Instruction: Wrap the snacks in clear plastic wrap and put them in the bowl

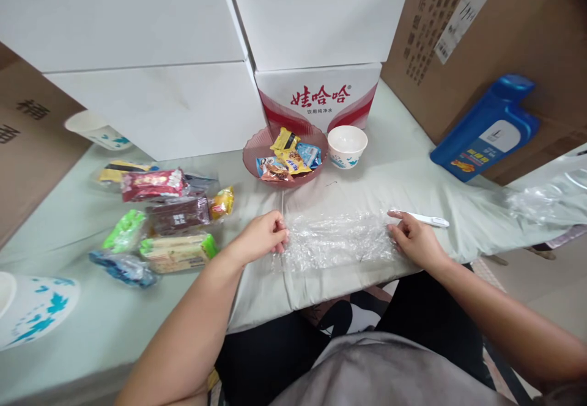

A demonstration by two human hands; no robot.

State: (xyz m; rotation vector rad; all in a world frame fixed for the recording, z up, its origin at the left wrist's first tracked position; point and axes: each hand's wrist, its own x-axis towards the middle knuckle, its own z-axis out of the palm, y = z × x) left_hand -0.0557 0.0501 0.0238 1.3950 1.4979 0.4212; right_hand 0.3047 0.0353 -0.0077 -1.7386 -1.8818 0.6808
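A crinkled, see-through sheet of plastic wrap [339, 241] lies flat on the cloth in front of me. My left hand [270, 233] pinches its left edge with curled fingers. At the opposite edge, my right hand [411, 236] has thumb and fingers closed on the wrap, the index finger pointing inward. Just behind the right hand lies a slim white tool, seemingly a utility knife [428, 219], partly covered by that hand. Beyond the wrap stand a pink glass bowl [251, 155] with several wrapped snacks and a white paper cup [347, 149] with blue leaves.
Several packaged snacks [178, 213] lie on the left. Paper cups stand at the near left [41, 311] and far left [98, 129]. White boxes [316, 100] line the back. A blue bottle [486, 131] leans by a brown carton [440, 57]; more clear plastic [550, 198] lies right.
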